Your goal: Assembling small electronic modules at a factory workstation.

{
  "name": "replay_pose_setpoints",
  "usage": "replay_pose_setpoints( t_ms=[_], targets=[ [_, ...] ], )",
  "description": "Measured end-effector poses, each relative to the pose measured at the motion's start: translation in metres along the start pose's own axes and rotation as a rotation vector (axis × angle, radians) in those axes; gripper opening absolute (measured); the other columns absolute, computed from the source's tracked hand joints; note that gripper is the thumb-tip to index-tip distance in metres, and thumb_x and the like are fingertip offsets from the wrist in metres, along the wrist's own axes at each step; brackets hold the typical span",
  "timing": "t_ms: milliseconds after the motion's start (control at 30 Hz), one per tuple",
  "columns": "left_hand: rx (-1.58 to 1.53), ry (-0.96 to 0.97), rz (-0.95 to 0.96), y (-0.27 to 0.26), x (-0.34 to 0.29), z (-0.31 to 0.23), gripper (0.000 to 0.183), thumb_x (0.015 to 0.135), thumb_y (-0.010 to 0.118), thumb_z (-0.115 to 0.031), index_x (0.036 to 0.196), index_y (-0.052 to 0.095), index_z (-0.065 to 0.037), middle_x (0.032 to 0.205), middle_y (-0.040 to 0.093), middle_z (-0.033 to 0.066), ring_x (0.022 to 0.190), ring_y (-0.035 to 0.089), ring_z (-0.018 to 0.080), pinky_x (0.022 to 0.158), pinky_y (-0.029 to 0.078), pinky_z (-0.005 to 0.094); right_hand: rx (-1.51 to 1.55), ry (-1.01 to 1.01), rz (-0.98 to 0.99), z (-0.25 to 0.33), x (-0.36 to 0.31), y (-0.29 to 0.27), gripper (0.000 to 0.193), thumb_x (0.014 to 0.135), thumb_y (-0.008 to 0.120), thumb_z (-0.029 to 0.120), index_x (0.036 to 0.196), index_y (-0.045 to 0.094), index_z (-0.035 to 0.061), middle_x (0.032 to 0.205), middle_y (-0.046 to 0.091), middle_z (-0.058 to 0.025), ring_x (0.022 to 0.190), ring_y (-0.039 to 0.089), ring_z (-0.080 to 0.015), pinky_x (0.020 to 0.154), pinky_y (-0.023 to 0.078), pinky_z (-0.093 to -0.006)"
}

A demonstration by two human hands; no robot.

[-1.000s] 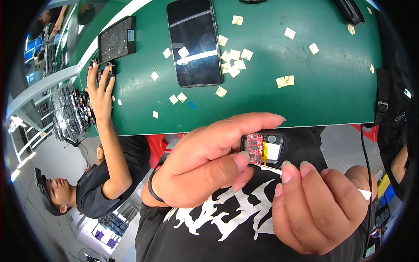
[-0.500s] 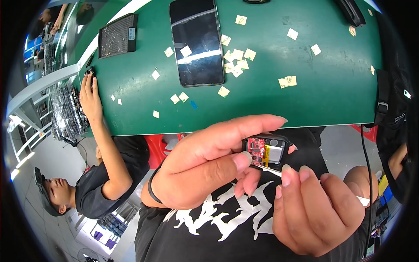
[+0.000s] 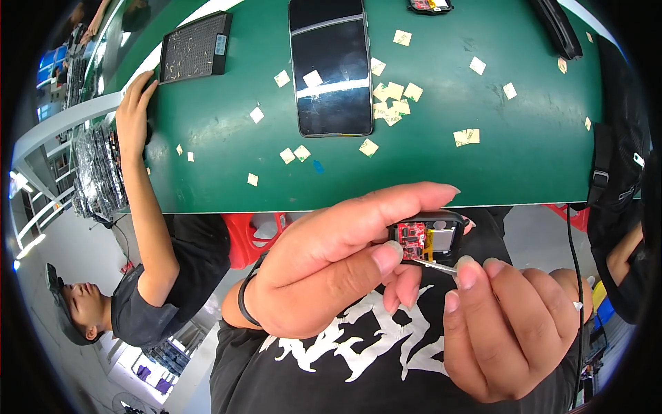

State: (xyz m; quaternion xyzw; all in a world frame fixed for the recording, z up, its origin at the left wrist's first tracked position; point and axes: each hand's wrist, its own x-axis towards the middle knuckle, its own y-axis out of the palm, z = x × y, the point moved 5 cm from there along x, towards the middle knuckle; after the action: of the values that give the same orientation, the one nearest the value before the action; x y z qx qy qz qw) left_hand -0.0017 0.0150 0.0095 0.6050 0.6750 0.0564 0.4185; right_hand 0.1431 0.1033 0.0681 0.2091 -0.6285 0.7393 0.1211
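My left hand [image 3: 338, 259] grips a small black device [image 3: 460, 228] with its casing open, thumb on the near edge and fingers around and behind it. Inside sit a red circuit board [image 3: 412, 236], a silver rectangular cell [image 3: 443, 241] and yellow tape [image 3: 429, 243] between them. Pinched in my right hand [image 3: 514, 331] is a pair of thin metal tweezers [image 3: 438, 267]. Their tip reaches the lower edge of the red board beside my left thumb; whether it touches is too small to tell. My right palm hides much of the tweezers.
On the green table [image 3: 227, 152] lie a black phone-like slab [image 3: 331, 69], several pale adhesive squares [image 3: 393, 110], a black tray of tiny parts [image 3: 196, 48], another open device [image 3: 431, 5] and a black case [image 3: 555, 27]. A co-worker [image 3: 148, 276] sits left; a black bag [image 3: 620, 138] hangs right.
My view has shifted slightly, and the second open device shows more at the far edge. The co-worker's hand has moved off a small dark object toward the tray. My grips stay the same.
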Motion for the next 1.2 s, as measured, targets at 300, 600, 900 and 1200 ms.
replay_pose_setpoints(
  t_ms=[300, 600, 900, 1200],
  targets=[
    [0.041, 0.057, 0.022, -0.015, -0.012, -0.008, 0.05, 0.104, 0.034, 0.0, 0.153, 0.031, 0.009, 0.143, 0.05, 0.0361, 0.081, 0.067, 0.0165, 0.077, 0.059, 0.0319, 0.056, 0.041, 0.035, 0.009, 0.024, 0.006, 0.015, 0.078, 0.068, 0.001, 0.092, 0.063, -0.0039, 0.095, 0.072, -0.0209, 0.072, 0.064, -0.0268, 0.046, 0.039, -0.0308],
    [-0.141, 0.111, -0.017, -0.036, -0.03, -0.007, 0.05, 0.105, 0.035, -0.002, 0.153, 0.03, 0.011, 0.143, 0.049, 0.0387, 0.083, 0.07, 0.0199, 0.075, 0.061, 0.0322, -0.005, -0.036, 0.045, 0.025, 0.05, 0.017, 0.016, 0.079, 0.069, -0.001, 0.093, 0.064, -0.006, 0.094, 0.072, -0.0233, 0.072, 0.065, -0.027, 0.046, 0.042, -0.0303],
    [-0.135, 0.122, 0.035, -0.06, -0.049, -0.006, 0.048, 0.105, 0.036, -0.003, 0.151, 0.034, 0.011, 0.139, 0.054, 0.0354, 0.078, 0.068, 0.0149, 0.069, 0.061, 0.0294, 0.128, -0.071, 0.053, 0.036, 0.077, 0.028, 0.016, 0.072, 0.07, 0.002, 0.086, 0.065, -0.0045, 0.088, 0.072, -0.0216, 0.071, 0.065, -0.027, 0.048, 0.046, -0.0308],
    [0.06, 0.173, -0.046, -0.078, -0.063, -0.006, 0.042, 0.104, 0.045, 0.003, 0.146, 0.043, 0.009, 0.129, 0.064, 0.0289, 0.071, 0.065, 0.0101, 0.063, 0.057, 0.024, 0.095, -0.178, 0.096, 0.048, 0.097, 0.041, 0.015, 0.071, 0.07, 0.0, 0.084, 0.064, -0.0039, 0.088, 0.072, -0.0213, 0.07, 0.065, -0.0269, 0.048, 0.046, -0.0305]
  ],
)
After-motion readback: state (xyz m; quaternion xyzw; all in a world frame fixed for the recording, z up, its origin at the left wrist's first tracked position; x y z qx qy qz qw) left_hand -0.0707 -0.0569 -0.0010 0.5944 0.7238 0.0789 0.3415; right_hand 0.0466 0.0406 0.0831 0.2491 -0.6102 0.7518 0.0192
